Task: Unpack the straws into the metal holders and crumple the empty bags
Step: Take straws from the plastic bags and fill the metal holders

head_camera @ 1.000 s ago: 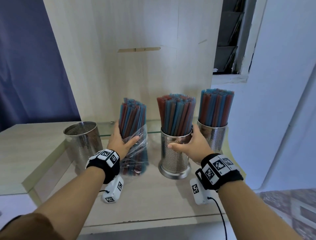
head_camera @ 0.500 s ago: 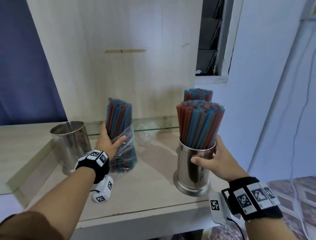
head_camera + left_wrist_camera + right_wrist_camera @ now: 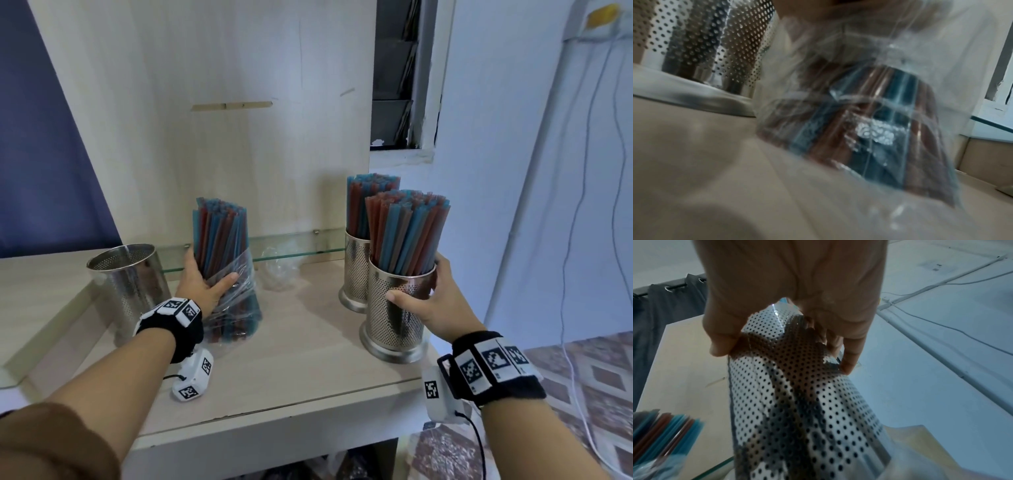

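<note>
Holding the full holder (image 3: 397, 308) near its rim, the right hand (image 3: 430, 301) has its fingers (image 3: 851, 356) curled round the perforated wall, the thumb on the near side. To do this step well, I judge the holder should be kept straight and set with its whole foot on the counter (image 3: 308, 363), because it stands close to the counter's edge and its load is tall. A second full holder (image 3: 356, 270) stands just behind these fingers.

The left hand (image 3: 202, 287) grips the bag of straws (image 3: 222, 270), its fingers wrapped round the middle of the bundle, thumb in front. The bag stands on its bottom end on the counter. Its long axis is nearly vertical, leaning slightly, and the open straw ends point up, above the plastic. An empty holder (image 3: 130, 284) waits just left of these fingers. A loose empty bag (image 3: 281, 267) lies to their right.
</note>
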`<state>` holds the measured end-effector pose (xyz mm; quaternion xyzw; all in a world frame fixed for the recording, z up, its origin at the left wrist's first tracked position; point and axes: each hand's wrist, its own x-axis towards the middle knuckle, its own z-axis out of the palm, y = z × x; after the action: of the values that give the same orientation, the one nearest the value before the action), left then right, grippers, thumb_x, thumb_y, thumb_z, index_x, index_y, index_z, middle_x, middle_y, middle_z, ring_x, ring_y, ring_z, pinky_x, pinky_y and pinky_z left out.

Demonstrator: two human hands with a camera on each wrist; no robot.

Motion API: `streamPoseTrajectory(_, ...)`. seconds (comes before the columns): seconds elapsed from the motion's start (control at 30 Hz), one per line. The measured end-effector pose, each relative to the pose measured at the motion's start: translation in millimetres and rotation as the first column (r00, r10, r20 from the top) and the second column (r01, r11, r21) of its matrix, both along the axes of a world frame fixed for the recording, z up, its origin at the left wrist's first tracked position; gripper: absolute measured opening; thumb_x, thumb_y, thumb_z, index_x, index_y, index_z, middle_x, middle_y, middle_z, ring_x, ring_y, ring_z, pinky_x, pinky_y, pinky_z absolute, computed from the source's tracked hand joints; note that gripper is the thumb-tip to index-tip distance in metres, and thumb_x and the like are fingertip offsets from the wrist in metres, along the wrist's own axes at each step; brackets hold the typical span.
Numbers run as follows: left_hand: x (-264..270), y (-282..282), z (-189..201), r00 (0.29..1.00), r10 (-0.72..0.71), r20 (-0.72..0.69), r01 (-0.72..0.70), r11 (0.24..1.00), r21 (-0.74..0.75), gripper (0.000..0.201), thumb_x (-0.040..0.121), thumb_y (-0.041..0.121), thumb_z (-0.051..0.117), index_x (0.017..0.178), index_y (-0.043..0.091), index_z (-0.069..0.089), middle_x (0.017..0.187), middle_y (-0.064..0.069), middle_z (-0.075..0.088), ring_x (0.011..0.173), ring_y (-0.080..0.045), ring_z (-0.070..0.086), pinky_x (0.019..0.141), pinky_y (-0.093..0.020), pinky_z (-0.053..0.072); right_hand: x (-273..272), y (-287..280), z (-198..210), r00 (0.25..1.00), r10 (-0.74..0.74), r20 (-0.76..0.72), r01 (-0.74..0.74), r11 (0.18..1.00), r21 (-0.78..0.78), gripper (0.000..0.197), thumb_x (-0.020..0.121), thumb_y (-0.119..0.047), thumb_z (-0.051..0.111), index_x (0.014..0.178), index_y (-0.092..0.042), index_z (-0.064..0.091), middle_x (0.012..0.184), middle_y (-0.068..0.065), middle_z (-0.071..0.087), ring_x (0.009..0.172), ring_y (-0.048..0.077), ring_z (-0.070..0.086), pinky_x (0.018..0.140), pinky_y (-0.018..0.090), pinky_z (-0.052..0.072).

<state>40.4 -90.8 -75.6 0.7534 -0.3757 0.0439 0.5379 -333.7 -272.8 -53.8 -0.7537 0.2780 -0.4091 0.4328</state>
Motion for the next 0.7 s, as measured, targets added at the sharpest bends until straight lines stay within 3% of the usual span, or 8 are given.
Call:
streamPoseTrajectory(0.13,-12,3,2,1.0,0.022,-0.009,-0.023,0.999,-0.041,0.088,0.081,0.025,0.078,0.146,0.014,0.021,0.136,-0.012,0.051,0.12,-0.031,0.053,0.098,-0.036,0.041,4,11,0,0.994,-0.112,0.0,0.112,0.993,-0.046,0.122,0.06,-0.046,0.088,0.154,-0.019,0.015,0.149,-0.003,0.04,0.137,0.011,0.041,0.116,0.041,0.033)
streamPoseTrajectory(0.23,-24,0,6,1.0,0.001,-0.011,-0.002,0.997,-0.08,0.087,0.083,0.028,0.076,0.147,0.014,0.019,0.136,-0.011,0.05,0.121,-0.03,0.053,0.097,-0.034,0.039,12,45,11,0.886,-0.425,0.187,0.463,0.785,-0.412,0.111,0.068,-0.065,0.072,0.15,-0.008,0.025,0.152,0.015,0.033,0.142,0.027,0.028,0.117,0.043,0.022)
streamPoseTrajectory(0.3,-32,-2,11,1.0,-0.015,0.024,0.017,0.996,-0.082,0.091,0.083,0.03,0.074,0.15,0.013,0.015,0.141,-0.012,0.047,0.124,-0.028,0.051,0.1,-0.035,0.039,25,76,24,0.885,-0.282,0.37,0.462,0.635,-0.619,0.08,0.076,-0.052,0.067,0.137,-0.006,0.043,0.136,0.016,0.049,0.129,0.026,0.042,0.11,0.04,0.03)
streamPoseTrajectory(0.37,-43,-4,17,0.997,-0.038,0.073,0.046,0.994,-0.097,0.09,0.084,0.031,0.073,0.15,0.012,0.016,0.141,-0.012,0.047,0.124,-0.026,0.05,0.102,-0.034,0.039,48,95,29,0.97,-0.04,0.238,0.213,0.611,-0.762,0.056,0.082,-0.04,0.064,0.128,-0.009,0.052,0.124,0.007,0.057,0.116,0.015,0.049,0.101,0.04,0.041)
streamPoseTrajectory(0.43,-56,-4,23,0.988,-0.082,0.129,0.103,0.982,-0.159,0.087,0.083,0.035,0.074,0.147,0.011,0.019,0.139,-0.011,0.047,0.124,-0.024,0.05,0.103,-0.031,0.038,73,100,30,0.994,0.103,-0.03,-0.096,0.724,-0.683,0.054,0.085,-0.034,0.064,0.133,-0.012,0.05,0.128,0.001,0.054,0.117,0.01,0.047,0.102,0.041,0.044)
streamPoseTrajectory(0.53,-71,-1,29,0.967,-0.161,0.199,0.204,0.953,-0.222,0.083,0.075,0.049,0.067,0.138,0.019,0.021,0.128,-0.005,0.05,0.115,-0.013,0.051,0.099,-0.02,0.038,106,91,36,0.947,0.19,-0.259,-0.274,0.898,-0.345,0.093,0.083,-0.031,0.071,0.155,-0.018,0.014,0.159,-0.001,0.023,0.145,0.012,0.023,0.119,0.032,0.023)
streamPoseTrajectory(0.6,-75,2,29,0.949,-0.24,0.203,0.276,0.945,-0.174,0.086,0.074,0.054,0.06,0.138,0.012,0.022,0.121,0.004,0.05,0.107,0.0,0.053,0.093,-0.007,0.037,121,82,41,0.908,0.284,-0.309,-0.339,0.93,-0.144,0.113,0.08,-0.026,0.077,0.157,-0.02,-0.006,0.16,-0.002,0.019,0.146,0.012,0.022,0.111,0.02,0.025)
streamPoseTrajectory(0.7,-71,10,21,0.922,-0.351,0.163,0.36,0.932,-0.028,0.095,0.074,0.058,0.055,0.145,0.007,0.019,0.119,0.018,0.048,0.103,0.023,0.049,0.087,0.002,0.034,137,67,41,0.82,0.481,-0.31,-0.487,0.871,0.064,0.118,0.077,-0.004,0.08,0.156,-0.02,-0.007,0.131,-0.005,0.048,0.118,0.01,0.053,0.076,0.001,0.043)
